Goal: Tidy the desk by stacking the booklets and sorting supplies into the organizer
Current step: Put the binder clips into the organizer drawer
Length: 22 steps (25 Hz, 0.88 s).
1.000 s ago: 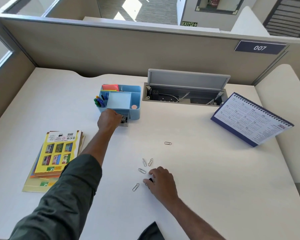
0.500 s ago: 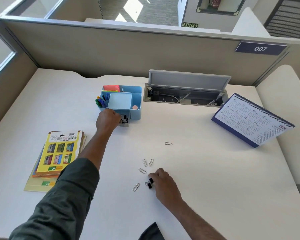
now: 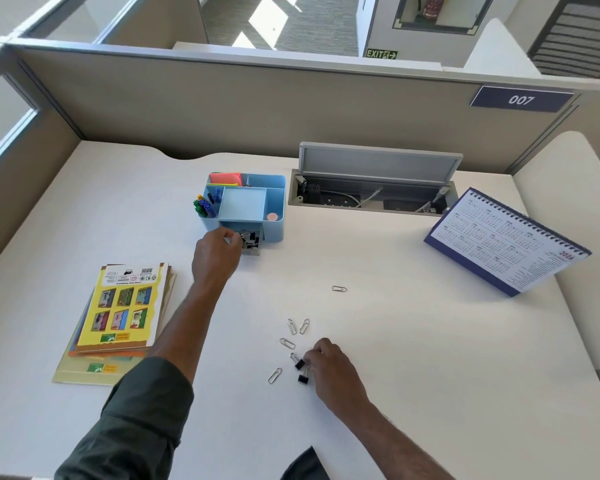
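Note:
A light blue organizer [image 3: 274, 202] stands at the back centre, holding markers and sticky notes. Its small front drawer [image 3: 252, 241] is pulled out with black binder clips inside. My left hand [image 3: 215, 252] rests at the drawer's left side, fingers curled at the clips. My right hand [image 3: 329, 367] is near the front, its fingertips pinching a black binder clip [image 3: 300, 364]. A second binder clip [image 3: 303, 378] lies just below it. Several paper clips [image 3: 293, 329] are scattered beside that hand, and one paper clip [image 3: 339, 289] lies apart. The booklets [image 3: 122, 306] are stacked at the left.
A desk calendar [image 3: 506, 242] stands tilted at the right. An open cable tray [image 3: 371, 199] with a raised lid sits behind the organizer. Beige partition walls [image 3: 222, 109] close off the back and left of the white desk [image 3: 430, 358].
My right hand has drawn back toward me, uncovering two black binder clips and pinching one. My left hand has shifted slightly back from the drawer.

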Motion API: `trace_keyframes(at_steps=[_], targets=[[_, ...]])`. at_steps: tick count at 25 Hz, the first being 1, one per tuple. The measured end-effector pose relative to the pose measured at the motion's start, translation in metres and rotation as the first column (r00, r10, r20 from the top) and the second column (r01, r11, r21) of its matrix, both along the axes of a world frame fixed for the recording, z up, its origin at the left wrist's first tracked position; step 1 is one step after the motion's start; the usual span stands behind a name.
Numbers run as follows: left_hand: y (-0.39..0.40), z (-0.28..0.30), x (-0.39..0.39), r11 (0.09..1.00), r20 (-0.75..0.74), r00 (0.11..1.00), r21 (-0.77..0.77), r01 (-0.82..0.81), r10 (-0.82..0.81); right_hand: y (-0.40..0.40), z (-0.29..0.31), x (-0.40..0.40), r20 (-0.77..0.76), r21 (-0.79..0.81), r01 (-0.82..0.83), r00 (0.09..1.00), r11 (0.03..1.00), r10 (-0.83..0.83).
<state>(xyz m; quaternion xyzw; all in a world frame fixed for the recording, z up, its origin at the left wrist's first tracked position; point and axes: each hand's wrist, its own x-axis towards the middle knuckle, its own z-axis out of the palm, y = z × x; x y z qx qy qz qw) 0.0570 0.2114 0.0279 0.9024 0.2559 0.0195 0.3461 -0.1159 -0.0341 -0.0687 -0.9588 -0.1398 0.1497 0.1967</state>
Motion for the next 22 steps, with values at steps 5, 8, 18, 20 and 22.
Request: trace_keyframes(at_steps=[5, 8, 18, 20, 22], targets=[[-0.005, -0.002, -0.015, 0.999, 0.018, 1.0, -0.036, 0.016, -0.016, -0.001, -0.001, -0.001, 0.04, 0.033, 0.03, 0.999, 0.999, -0.031], [-0.004, -0.003, -0.018, 0.999, 0.026, 1.0, -0.047, 0.016, -0.015, 0.005, 0.001, -0.005, 0.026, 0.038, 0.056, 0.998, 0.998, -0.057], [-0.012, 0.001, -0.029, 0.997, 0.026, 0.999, -0.067, 0.041, -0.039, 0.021, 0.002, 0.001, 0.087, 0.017, 0.169, 0.982, 0.985, -0.17], [-0.014, 0.001, -0.036, 0.992, 0.003, 0.996, -0.089, 0.09, -0.09, 0.022, 0.011, 0.009, 0.133, 0.121, 0.191, 0.969, 0.974, -0.206], [-0.018, 0.002, -0.046, 0.977, -0.013, 0.989, -0.158, 0.146, -0.15, 0.024, 0.027, 0.02, 0.181, 0.21, 0.19, 0.956, 0.959, -0.229]])
